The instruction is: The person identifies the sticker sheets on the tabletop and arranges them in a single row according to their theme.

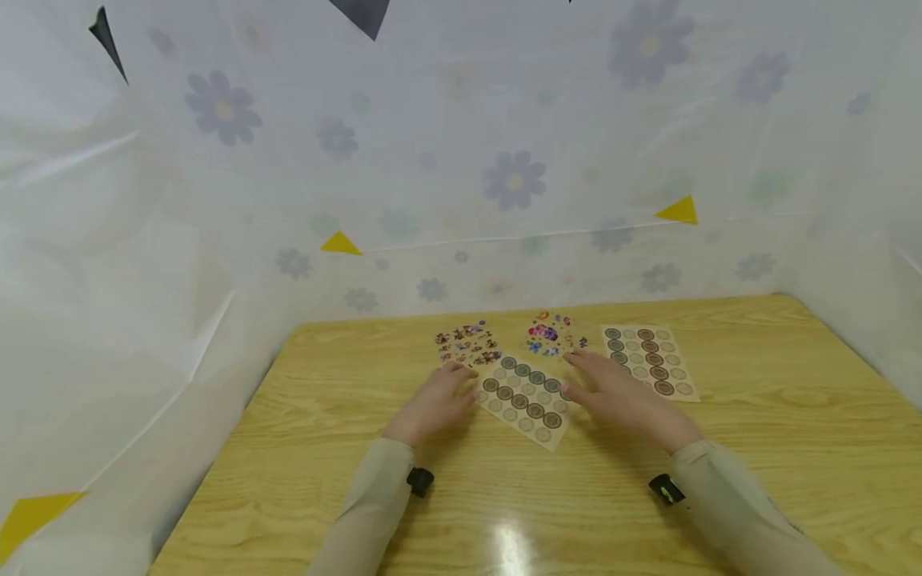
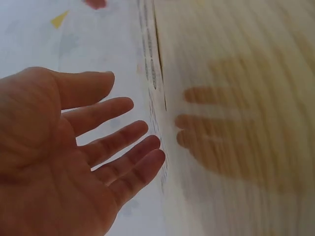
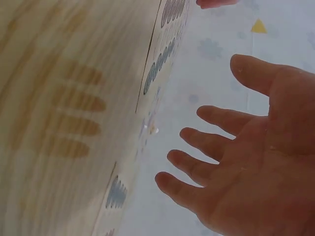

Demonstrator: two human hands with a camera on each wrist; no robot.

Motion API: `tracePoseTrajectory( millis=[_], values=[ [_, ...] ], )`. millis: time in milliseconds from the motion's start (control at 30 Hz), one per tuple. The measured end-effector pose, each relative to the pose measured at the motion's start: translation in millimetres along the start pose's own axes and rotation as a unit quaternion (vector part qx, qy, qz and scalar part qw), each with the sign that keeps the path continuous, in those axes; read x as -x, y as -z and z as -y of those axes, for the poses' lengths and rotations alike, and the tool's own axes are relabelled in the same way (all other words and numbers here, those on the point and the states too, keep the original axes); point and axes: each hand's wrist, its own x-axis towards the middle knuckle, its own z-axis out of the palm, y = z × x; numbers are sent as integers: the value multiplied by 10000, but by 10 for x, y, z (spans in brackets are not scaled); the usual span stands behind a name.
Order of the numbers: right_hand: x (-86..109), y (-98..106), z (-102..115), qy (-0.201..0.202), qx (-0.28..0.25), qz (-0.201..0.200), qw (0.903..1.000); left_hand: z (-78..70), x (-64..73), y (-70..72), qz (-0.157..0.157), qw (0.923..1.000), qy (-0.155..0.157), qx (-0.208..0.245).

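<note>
A beige sheet of round stickers (image 1: 520, 414), in dark and pale rows, lies askew on the table between my two hands. My left hand (image 1: 434, 406) hovers by its left corner, and its fingers look loosely straight in the left wrist view, holding nothing. On the other side, my right hand (image 1: 625, 400) hovers with spread fingers near the sheet's upper right corner, also holding nothing. Behind the left hand lies a group of small brown and purple stickers (image 1: 468, 340). Pink, purple and blue stickers (image 1: 551, 332) lie beyond the right fingertips, too small to make out.
A second sheet of round stickers (image 1: 673, 364) lies to the right, partly behind the right hand. The wooden table (image 1: 302, 480) meets a flower-patterned white sheet (image 1: 432, 184) at the back and sides. Yellow triangles (image 1: 680, 210) mark that sheet.
</note>
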Motion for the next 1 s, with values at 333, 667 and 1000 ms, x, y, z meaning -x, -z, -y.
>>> tracePoseTrajectory(
  millis=[333, 667, 1000],
  values=[
    [-74, -75, -50, -274, -422, 245, 9984, 98, -41, 17, -232, 9924, 407, 1139],
    [-83, -132, -34, -489, -422, 175, 9978, 129, -164, -102, -20, 9910, 214, 1323],
    [-157, -167, -13, -489, -164, 67, 9986, 140, -193, -108, 32, 9898, 318, 1385]
  ],
)
